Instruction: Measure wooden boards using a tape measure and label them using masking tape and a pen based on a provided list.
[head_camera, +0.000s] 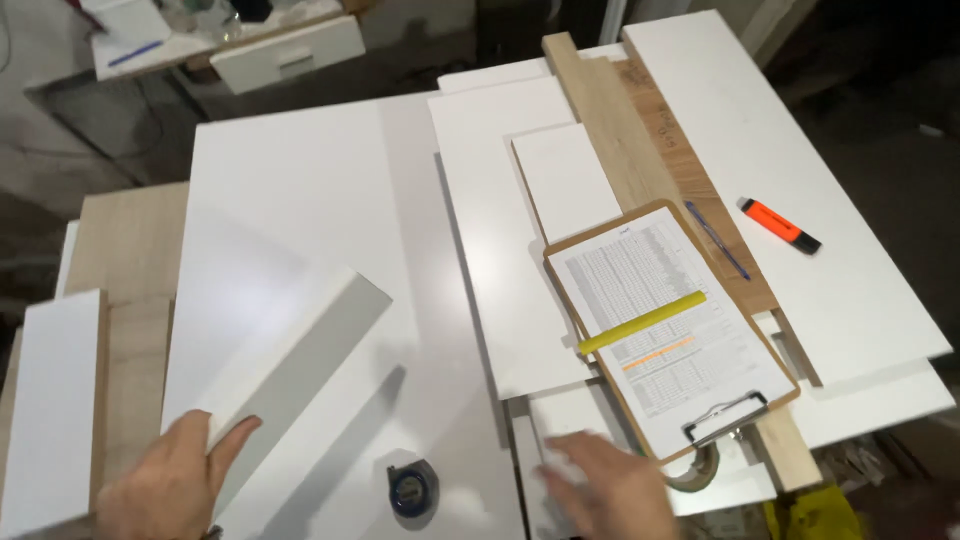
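A: What's in our left hand (165, 480)?
B: Fingers clamped on a smooth white panel (290, 360), tilted up at the table's near-left edge.
A: Right hand (605, 490)?
B: Flat, open on white boards (560, 410), beside the clipboard (670, 320).

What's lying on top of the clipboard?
On the clipboard: a printed sheet with a yellow ruler lying across it, and the metal clip. The board under the sheet is hidden.

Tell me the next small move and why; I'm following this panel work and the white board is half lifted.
Probably lower the board flat onto the sheet beneath. The left hand holds only its near end, the far end is tilted up, and the right hand lies flat on a panel by the clipboard. The tape measure sits close by, so set it down clear of that.
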